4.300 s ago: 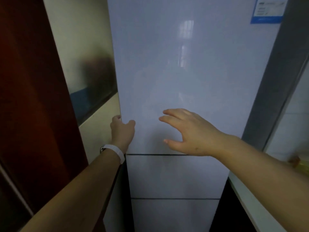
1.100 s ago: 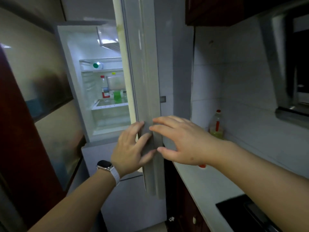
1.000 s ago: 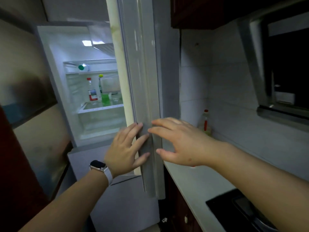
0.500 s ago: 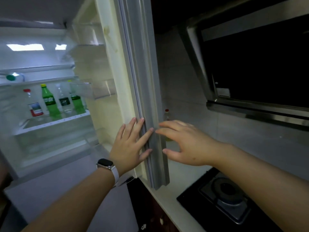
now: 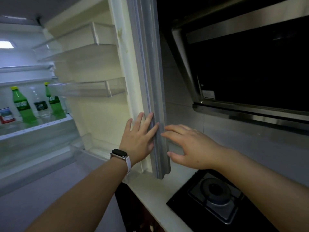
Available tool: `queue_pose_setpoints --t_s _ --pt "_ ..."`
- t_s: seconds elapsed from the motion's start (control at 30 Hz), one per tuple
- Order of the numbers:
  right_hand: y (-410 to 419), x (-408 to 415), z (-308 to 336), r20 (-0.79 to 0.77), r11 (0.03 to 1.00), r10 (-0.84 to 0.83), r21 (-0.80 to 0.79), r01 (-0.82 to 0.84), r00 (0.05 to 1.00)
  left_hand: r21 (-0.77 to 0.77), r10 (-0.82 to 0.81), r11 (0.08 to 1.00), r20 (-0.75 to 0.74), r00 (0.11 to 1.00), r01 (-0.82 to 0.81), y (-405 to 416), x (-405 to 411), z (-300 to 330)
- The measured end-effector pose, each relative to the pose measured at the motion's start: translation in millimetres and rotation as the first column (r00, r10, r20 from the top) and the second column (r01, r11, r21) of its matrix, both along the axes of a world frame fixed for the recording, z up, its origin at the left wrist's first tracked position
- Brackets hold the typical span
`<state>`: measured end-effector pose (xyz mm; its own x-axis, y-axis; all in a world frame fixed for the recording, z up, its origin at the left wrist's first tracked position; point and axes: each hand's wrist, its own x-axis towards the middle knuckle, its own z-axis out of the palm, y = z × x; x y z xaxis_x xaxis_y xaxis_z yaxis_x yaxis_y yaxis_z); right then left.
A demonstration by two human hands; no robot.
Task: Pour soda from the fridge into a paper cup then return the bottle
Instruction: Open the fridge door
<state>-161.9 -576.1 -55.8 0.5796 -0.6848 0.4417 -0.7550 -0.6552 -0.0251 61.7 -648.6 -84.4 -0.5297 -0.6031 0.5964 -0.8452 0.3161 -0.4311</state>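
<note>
- Left hand (image 5: pixel 139 139): raised, palm forward, fingers straight and slightly spread, pressed flat against the inner edge of the open fridge door (image 5: pixel 147 81). Fingertips lie on the grey door seal. Nothing grasped; the hand is released, pushing only.
- Left forearm runs up from lower left; watch (image 5: pixel 120 154) sits on the wrist, face up.
- Right hand (image 5: pixel 190 146): on the other side of the door edge, just right of the left hand. Fingers extended and loosely spread, thumb low and pointing left toward the door's outer face. Whether fingertips touch the door: cannot tell. Holds nothing; relaxed, not clenched.
- Right forearm comes in from lower right, crossing above the stove (image 5: pixel 210 196).
- The door edge stands upright between the two hands.
- Soda: two green bottles (image 5: pixel 22 106) with yellow caps stand on a fridge shelf (image 5: pixel 36 127), well to the left of the left hand, upright. A clear bottle with a dark label (image 5: pixel 40 104) stands between them; a red-labelled one (image 5: pixel 5 114) is further left, partly cut off.
- Door bins (image 5: pixel 93 88) are up and left of the left hand.
- Counter (image 5: pixel 150 188) lies below both hands; range hood (image 5: pixel 250 64) is up and right of the right hand.
- Paper cup: not seen in this view.
</note>
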Motion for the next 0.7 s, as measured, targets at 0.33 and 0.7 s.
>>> queue_pose_setpoints --t_s 0.33,0.7 --pt "-24 58 0 0.012 0.989 0.144 0.017 -0.145 0.989 0.106 -0.098 0.989 -0.077 0.992 0.106 28 83 6" --pt "-63 224 2 -0.006 0.919 0.392 -0.024 -0.392 0.92 0.214 0.35 0.932 -0.311 0.884 -0.294 109 259 20"
